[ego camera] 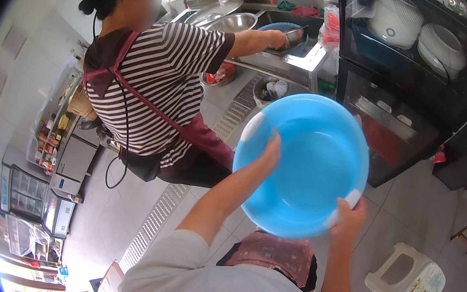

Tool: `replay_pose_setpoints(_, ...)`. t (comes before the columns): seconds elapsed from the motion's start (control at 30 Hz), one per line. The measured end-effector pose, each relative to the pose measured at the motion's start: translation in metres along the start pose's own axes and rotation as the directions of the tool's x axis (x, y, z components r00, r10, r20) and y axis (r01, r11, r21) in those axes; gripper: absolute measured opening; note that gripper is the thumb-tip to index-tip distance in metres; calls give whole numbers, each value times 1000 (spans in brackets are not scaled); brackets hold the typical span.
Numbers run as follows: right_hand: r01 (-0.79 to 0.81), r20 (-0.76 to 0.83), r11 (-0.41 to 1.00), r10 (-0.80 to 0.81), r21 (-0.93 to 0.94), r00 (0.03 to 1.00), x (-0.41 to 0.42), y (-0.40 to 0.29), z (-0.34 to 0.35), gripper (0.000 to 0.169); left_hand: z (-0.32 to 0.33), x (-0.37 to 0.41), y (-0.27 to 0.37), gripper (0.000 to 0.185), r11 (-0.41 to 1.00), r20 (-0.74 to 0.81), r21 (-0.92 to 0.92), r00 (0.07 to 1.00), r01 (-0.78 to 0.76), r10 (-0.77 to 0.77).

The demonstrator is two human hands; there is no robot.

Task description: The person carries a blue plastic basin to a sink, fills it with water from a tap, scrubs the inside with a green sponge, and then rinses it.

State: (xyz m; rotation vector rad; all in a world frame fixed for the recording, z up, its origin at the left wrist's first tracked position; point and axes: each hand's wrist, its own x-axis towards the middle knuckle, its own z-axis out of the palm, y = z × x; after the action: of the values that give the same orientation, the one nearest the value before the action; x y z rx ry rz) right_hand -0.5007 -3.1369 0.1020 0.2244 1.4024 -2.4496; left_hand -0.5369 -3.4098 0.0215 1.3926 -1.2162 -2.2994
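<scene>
A large blue plastic basin (317,168) with white handle patches is held up in front of me, its hollow facing the camera. My right hand (350,215) grips the white handle at the lower right of its rim. My left hand (274,150) is inside the basin near the left wall, slightly blurred; whether it presses on the surface cannot be told. Nothing else shows inside the basin.
A co-worker (152,82) in a striped shirt stands at the left, one hand on a metal pot (295,36) at the sink (311,59). A dark glass-door cabinet (396,98) stands at the right, a plastic stool (407,279) on the tiled floor, and buckets under the sink.
</scene>
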Motion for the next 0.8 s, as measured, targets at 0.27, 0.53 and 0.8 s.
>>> replay_pose_setpoints(0.27,8,-66,999,-11,-47,998,-24,48,0,26,117,-66,-23,69,959,331,-243,917,-142,220)
replay_pose_setpoints(0.53,226,-229,970,-242,-94,943,3,-35,-43,22,16,-147,-132,52,297,831,555,499,-777,-245)
replay_pose_setpoints(0.8,127,-159,976,-156,-178,975,-36,-64,-88,25,-12,-40,-38,61,-862,882,-214,289,-459,-372)
